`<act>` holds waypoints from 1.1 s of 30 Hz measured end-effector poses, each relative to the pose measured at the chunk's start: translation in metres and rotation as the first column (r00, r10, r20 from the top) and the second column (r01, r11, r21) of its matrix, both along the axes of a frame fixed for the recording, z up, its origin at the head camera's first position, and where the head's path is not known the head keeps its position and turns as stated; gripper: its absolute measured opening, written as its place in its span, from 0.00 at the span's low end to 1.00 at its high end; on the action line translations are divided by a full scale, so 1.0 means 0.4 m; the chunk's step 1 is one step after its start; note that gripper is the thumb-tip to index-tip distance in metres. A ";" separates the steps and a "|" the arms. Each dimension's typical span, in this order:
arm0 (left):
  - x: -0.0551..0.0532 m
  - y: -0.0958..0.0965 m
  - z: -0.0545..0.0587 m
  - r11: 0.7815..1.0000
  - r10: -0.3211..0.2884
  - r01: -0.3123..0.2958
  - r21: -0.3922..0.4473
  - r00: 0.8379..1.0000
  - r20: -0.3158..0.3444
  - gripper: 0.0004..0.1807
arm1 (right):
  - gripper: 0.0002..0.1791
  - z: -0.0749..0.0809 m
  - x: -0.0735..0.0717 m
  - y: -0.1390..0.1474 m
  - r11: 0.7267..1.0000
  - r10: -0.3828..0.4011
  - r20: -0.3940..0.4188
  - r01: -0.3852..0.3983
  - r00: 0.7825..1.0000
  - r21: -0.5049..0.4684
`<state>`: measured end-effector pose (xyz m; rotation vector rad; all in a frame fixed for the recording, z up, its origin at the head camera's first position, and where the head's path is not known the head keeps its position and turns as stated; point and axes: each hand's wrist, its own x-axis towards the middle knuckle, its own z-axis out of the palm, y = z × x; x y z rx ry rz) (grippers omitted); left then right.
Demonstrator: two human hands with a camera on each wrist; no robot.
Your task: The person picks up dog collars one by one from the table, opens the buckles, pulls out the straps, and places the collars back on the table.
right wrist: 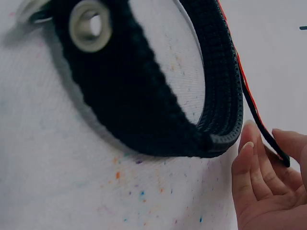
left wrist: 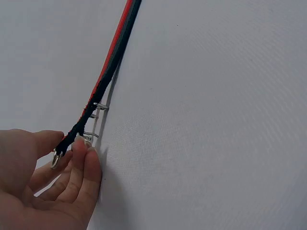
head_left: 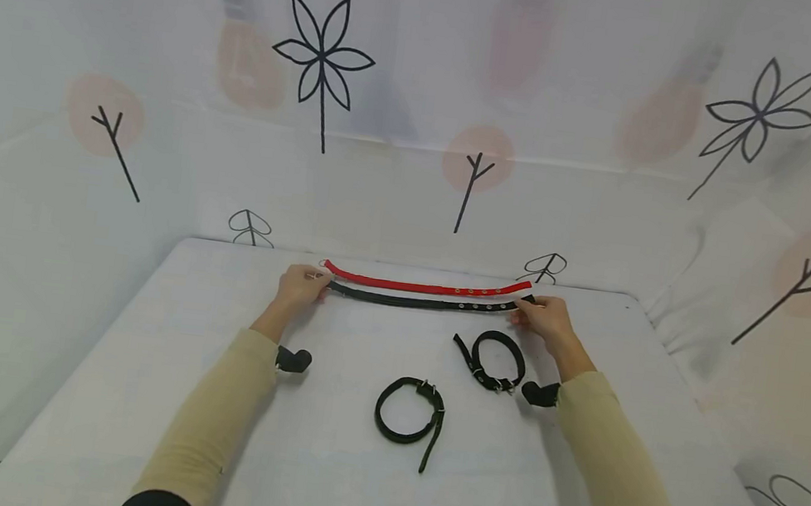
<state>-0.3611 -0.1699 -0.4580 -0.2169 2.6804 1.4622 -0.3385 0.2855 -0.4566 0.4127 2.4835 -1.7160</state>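
Stretching a black strap (head_left: 415,302) lengthwise between both hands, near the far edge of a white table (head_left: 179,327). Pinching one end in the left hand (head_left: 302,287), with thumb and fingers narrowed around the strap beside a metal ring (left wrist: 56,159) and close to a metal buckle (left wrist: 100,106). Gripping the opposite end, past a row of metal holes, in the right hand (head_left: 546,319), again between thumb and fingers.

Just beyond, running nearly parallel: a red strap (head_left: 402,286), also with metal holes toward one end. Cannot tell from these angles if gripped as well or only lying alongside.

Resting on the table, nearer the body: two more dark straps, each coiled into a loop. Near the right wrist, a far coil (head_left: 524,362), with a loose tail pointing away to the left. Lower and more central, a near coil (head_left: 378,413), with buckle toward the top and tail trailing back toward the body.

Reaching in from both sides: tan sleeves (head_left: 207,414). Behind the table, a pale backdrop (head_left: 396,202) printed with leaves and twigs.
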 end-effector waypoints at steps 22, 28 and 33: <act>0.070 -0.041 0.037 0.976 -0.198 0.192 -0.103 0.979 -0.057 0.23 | 0.29 0.060 0.093 0.050 0.917 0.211 0.013 -0.202 0.977 0.343; 0.095 0.019 0.054 0.950 -0.291 0.265 -0.167 0.943 -0.161 0.21 | 0.27 0.071 0.112 0.049 0.880 0.272 0.000 -0.249 0.962 0.404; 0.117 0.093 0.059 0.912 -0.403 0.370 -0.176 0.888 -0.221 0.20 | 0.21 0.084 0.138 0.051 0.823 0.350 -0.047 -0.283 0.935 0.493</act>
